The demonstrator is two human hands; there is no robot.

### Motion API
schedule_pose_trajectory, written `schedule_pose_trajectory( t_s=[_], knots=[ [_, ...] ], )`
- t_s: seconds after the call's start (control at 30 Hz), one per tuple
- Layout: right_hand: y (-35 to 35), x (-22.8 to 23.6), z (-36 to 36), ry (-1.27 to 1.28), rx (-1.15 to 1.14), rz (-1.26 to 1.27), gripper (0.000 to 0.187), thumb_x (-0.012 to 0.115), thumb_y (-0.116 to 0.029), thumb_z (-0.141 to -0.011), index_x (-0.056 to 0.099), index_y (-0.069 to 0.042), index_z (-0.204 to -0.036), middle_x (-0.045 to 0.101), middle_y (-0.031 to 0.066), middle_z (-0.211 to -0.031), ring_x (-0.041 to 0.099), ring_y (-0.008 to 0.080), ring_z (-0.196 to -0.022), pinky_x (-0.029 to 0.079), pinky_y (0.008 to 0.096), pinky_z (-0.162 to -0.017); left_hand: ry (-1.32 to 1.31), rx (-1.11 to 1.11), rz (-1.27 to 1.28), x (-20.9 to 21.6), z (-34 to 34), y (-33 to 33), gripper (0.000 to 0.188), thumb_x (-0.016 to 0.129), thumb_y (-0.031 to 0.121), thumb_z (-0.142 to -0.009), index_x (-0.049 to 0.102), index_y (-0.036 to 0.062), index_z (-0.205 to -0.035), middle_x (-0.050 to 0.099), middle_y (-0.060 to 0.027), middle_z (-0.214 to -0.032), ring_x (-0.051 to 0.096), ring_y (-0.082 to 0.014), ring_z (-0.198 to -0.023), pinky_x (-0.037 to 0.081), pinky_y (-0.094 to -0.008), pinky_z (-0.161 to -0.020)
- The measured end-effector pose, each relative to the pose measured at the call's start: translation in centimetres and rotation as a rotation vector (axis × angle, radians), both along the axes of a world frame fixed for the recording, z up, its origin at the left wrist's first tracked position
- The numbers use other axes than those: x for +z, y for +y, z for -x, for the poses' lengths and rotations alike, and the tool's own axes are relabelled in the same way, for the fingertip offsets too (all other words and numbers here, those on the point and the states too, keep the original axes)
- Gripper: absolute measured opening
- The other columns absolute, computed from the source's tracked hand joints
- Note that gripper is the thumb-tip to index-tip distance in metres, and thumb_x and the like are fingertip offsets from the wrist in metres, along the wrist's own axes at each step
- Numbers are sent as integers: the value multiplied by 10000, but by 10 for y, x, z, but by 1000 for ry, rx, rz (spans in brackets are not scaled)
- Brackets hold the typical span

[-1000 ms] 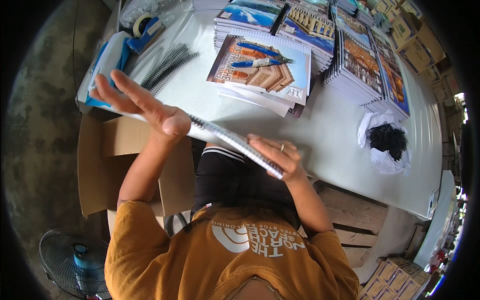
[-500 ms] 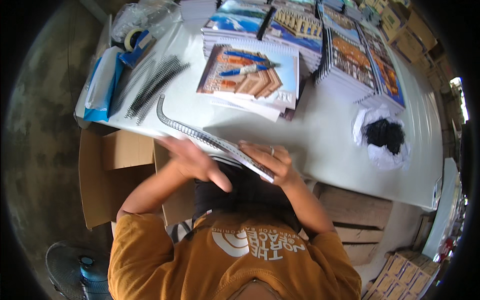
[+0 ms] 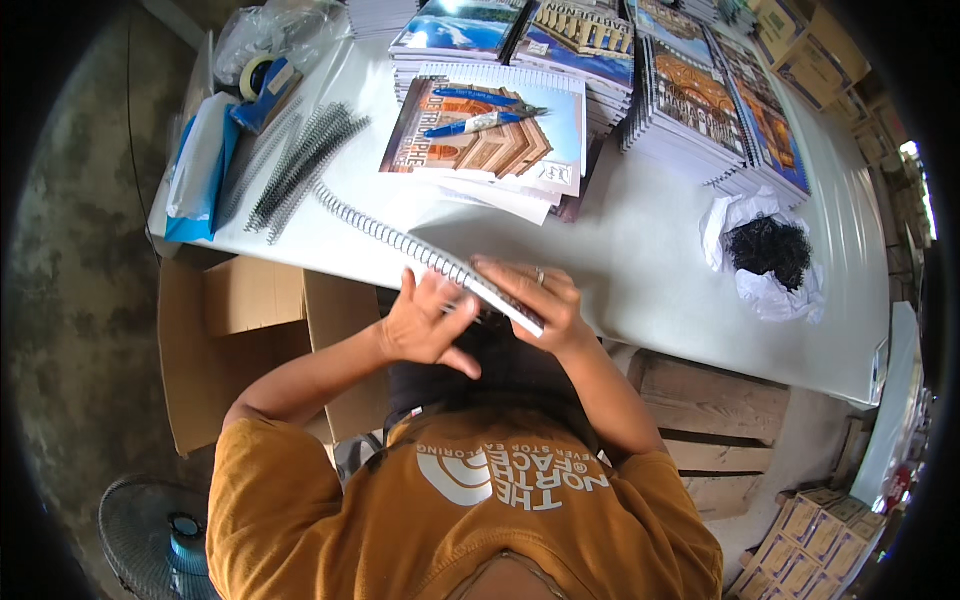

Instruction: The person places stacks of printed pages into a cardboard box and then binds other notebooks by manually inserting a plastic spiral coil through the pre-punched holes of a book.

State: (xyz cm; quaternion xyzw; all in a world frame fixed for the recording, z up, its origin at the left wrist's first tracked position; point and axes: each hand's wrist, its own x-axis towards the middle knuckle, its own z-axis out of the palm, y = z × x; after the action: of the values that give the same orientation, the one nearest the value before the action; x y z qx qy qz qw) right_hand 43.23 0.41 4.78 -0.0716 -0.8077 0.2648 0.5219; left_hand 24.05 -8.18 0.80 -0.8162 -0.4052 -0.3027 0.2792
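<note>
Notebook (image 3: 508,306) at the right end of the wire coil (image 3: 392,234), pinched in your right hand (image 3: 545,302), left hand (image 3: 430,326) spread on the coil's near side; likely light, flexible, coil springy, so grip close beside it.

Mustard short-sleeved T-shirt (image 3: 385,535), white chest print (image 3: 520,478), black legwear (image 3: 437,385), shiny finger ring (image 3: 541,276)
</note>
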Motion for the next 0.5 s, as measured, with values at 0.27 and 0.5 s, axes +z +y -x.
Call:
schedule_pose_trajectory(
  t_s=[0.27, 0.5],
  knots=[
    [-1, -9, 6, 13, -13, 41, 361, 634, 5, -713, 617, 13, -1073, 657, 162, -1001, 662, 296, -876, 546, 354, -736, -17, -150, 183, -2, -11, 4, 884, 372, 735, -773, 236, 116, -1389, 304, -354, -1282, 233, -575, -1201, 117, -726, -938],
    [-10, -17, 11, -32, -3, 134, 530, 646, -56, -681, 556, -68, -1203, 632, 110, -1096, 652, 266, -888, 534, 355, -723, -116, 97, -43, -6, -1, 25, 1089, 317, 784, -755, 181, -144, -1307, 55, -328, -1417, 47, -493, -1307, 66, -616, -1028]
  ],
)
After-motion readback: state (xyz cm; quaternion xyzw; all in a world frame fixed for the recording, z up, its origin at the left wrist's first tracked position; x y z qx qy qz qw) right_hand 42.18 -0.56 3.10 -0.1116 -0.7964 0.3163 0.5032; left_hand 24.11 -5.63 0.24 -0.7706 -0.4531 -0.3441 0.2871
